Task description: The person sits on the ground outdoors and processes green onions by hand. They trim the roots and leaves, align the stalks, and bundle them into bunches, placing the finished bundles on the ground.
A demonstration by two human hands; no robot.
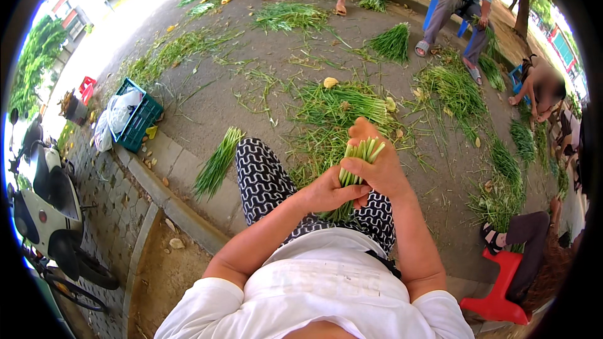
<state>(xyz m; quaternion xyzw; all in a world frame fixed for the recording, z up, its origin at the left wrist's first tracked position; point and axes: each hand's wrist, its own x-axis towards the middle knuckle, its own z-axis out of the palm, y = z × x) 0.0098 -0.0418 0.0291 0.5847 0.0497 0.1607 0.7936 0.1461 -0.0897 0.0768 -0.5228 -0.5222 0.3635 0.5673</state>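
Note:
A bundle of long green stalks (360,154) stands between my hands over my lap, its pale cut ends pointing up and away from me. My left hand (333,189) is closed around the lower part of the bundle. Higher up, my right hand (384,166) grips it, with the thumb across the front and the fingers behind. The leafy lower end is partly hidden by my hands. On the ground past my knees lies a big loose heap of the same green stalks (342,105). A neat bunch of stalks (218,163) rests left of my knee.
A dark green crate (143,122) with white plastic bags stands at left by the curb (169,198). Parked scooters (47,213) line the far left. Several people sit around, one near a red stool (502,289) at lower right. More stalk piles (392,42) lie about.

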